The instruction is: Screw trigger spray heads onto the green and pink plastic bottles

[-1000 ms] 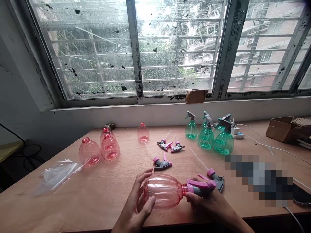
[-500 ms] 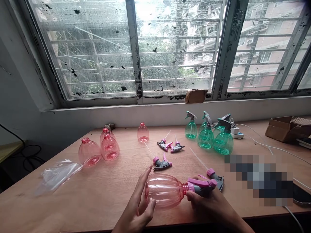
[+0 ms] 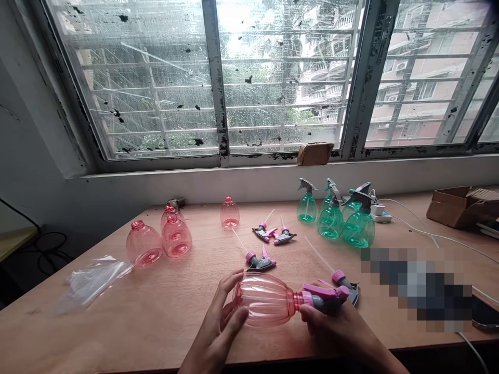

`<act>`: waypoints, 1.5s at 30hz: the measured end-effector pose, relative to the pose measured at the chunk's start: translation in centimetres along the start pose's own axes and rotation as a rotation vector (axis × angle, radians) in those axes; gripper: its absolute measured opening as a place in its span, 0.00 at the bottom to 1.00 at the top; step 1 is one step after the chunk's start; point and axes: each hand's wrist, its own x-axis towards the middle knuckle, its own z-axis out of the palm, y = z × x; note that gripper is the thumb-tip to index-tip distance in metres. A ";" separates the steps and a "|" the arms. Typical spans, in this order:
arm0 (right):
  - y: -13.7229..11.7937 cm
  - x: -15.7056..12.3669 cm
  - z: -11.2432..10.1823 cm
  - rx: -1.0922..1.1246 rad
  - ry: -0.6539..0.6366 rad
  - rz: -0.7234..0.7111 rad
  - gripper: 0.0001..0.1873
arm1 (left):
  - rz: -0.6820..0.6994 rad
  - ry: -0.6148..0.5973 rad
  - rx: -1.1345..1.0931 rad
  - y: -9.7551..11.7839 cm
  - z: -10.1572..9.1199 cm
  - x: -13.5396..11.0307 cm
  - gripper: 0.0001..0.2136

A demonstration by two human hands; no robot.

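A clear pink spray bottle [image 3: 267, 300] lies on its side in the air above the table's near edge, its base to the left. My left hand [image 3: 222, 317] is closed around the base, thumb in front and fingers behind. At the neck, my right hand [image 3: 331, 322] grips the pink and grey spray head [image 3: 323, 296], which sits on the bottle's mouth; most of those fingers are hidden. Just beyond my right hand lies a loose spray head [image 3: 345, 283] with its tube. Another loose spray head [image 3: 260, 261] rests behind the bottle.
Several pink bottles without heads [image 3: 143, 244] stand at the left, by a clear plastic bag [image 3: 95, 280]. Two more spray heads [image 3: 284, 238] lie mid-table. Several green spray bottles [image 3: 358, 226] stand at the back right, near a power strip [image 3: 380, 215] and cardboard box [image 3: 462, 206].
My left hand has closed in more on the bottle's base, and the base end has tipped up slightly. My right hand keeps nearly the same place at the neck.
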 end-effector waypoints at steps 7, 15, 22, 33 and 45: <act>0.0 -0.1 -0.1 -0.009 0.018 0.010 0.16 | -0.085 0.070 -0.083 -0.3 0.3 0.4 0.25; 0.0 0.1 -0.3 -0.087 -0.032 -0.027 0.11 | 0.031 -0.040 -0.179 -0.8 0.2 -0.2 0.27; -0.1 -0.1 -0.2 -0.122 -0.029 -0.020 0.08 | -0.013 0.057 -0.138 -0.8 0.7 0.1 0.29; 0.0 0.1 -0.4 -0.186 -0.058 -0.061 0.09 | 0.030 0.009 -0.015 0.4 0.7 -0.6 0.25; 0.0 0.1 -0.4 -0.221 -0.045 -0.047 0.09 | -0.105 0.004 -0.058 -1.1 0.2 0.8 0.28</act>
